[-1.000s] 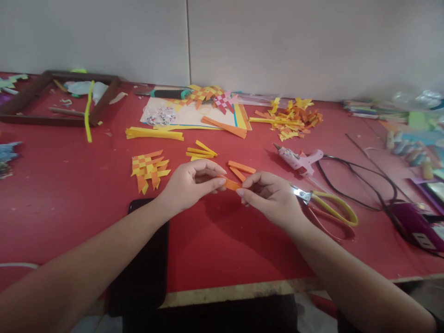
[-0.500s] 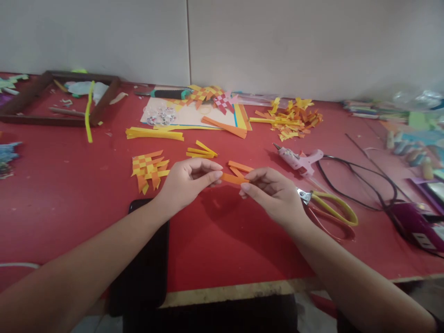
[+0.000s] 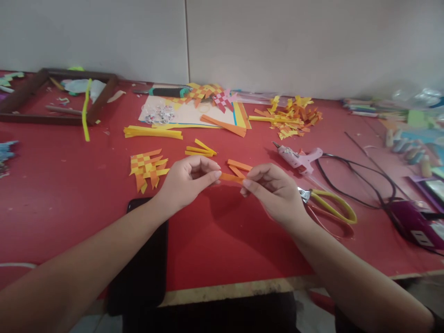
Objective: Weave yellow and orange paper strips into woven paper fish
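Between my hands stretches a short orange paper strip (image 3: 231, 177). My left hand (image 3: 194, 178) pinches its left end between thumb and fingers, and my right hand (image 3: 268, 189) pinches the other end. My fingertips hide both ends. Just behind the strip lie folded orange strips (image 3: 240, 164), partly covered by my right hand. Several yellow strips (image 3: 201, 149) fan out beyond my left hand. To the left rests a woven yellow and orange paper fish (image 3: 147, 167). Under my left forearm is a black phone (image 3: 147, 263).
Right of my right hand lie scissors (image 3: 333, 206) with yellow and red handles, a pink glue gun (image 3: 300, 158) and a black cable (image 3: 350, 159). Paper scraps (image 3: 294, 118), a cutter knife (image 3: 169, 92) and a dark wooden frame (image 3: 111, 85) sit toward the wall. A purple device (image 3: 414, 224) stands at right.
My right hand has slid slightly left along the orange strip, so less of it shows between my fingers. The whole view has shifted a little; both hands keep their pinch.
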A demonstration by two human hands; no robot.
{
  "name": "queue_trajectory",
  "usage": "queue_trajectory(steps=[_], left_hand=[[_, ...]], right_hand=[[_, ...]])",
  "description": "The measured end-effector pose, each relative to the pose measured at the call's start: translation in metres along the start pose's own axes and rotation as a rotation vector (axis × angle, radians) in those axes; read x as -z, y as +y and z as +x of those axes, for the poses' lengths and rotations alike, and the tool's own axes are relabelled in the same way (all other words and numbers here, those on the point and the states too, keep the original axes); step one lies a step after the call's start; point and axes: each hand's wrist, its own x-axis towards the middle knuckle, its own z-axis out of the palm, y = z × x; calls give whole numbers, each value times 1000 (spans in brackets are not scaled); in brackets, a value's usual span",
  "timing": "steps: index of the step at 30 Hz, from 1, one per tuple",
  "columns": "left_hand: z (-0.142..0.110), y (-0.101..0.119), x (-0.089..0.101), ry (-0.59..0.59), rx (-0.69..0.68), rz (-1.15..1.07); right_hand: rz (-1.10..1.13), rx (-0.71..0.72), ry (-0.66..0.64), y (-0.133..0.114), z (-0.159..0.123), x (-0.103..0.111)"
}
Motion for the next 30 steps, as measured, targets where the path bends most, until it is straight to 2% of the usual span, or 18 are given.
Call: queue_trajectory(steps=[3,5,9,11,13,15,18,25,30], left_hand=[[0,-1,0,-7,-29,77],[0,-2,2,26,-79,198],[1,-3,8,154,-347,664],[1,-4,10,160,-476,951],[-1,-6,10,121,-499,1186],[-2,-9,9,68,-423,1330],[-4,-11,7,30,-332,1415],[-6,-7,5,92,-435,1462],[-7,-7,4,61,-468,1497]], right_hand=[[-67,22,-22,0,0,0],[-194,33,24,2,3,3],[-626,115,184,10,11,14],[-838,192,218,14,15,17],[-988,275,235,18,16,18],[-1074,329,238,20,16,16],[-1120,358,178,20,14,14],[-1081,391,42,14,13,12],[-1114,282,-240,15,12,10]])
